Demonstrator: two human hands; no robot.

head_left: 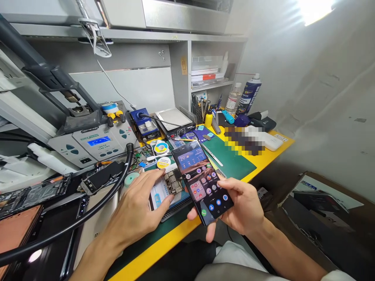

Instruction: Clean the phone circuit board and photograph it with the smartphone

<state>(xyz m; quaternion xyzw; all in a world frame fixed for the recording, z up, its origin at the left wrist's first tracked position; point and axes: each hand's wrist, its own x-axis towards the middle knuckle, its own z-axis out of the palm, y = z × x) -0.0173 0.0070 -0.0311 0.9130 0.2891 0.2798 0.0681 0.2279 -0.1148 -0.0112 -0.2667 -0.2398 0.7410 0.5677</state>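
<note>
My right hand (244, 201) holds a black smartphone (202, 179) tilted above the front edge of the bench, thumb along its right side and fingers beneath. The phone's screen is lit, with app icons and a weather display reading 29. To its left, my left hand (140, 201) is spread over a flat white-and-blue thing (159, 191), thumb and forefinger apart. Beside those fingertips lies a small phone circuit board (174, 182), partly behind the smartphone. Whether my left hand presses on the flat thing I cannot tell.
A green mat (237, 162) covers the yellow-edged bench (140, 265). A hot-air station (93, 144) stands at left, its black hose (124, 171) curving forward. Disassembled phones (49, 191) lie at far left. Solder reels (161, 147), a spray can (249, 95) and a bottle (233, 97) stand further back.
</note>
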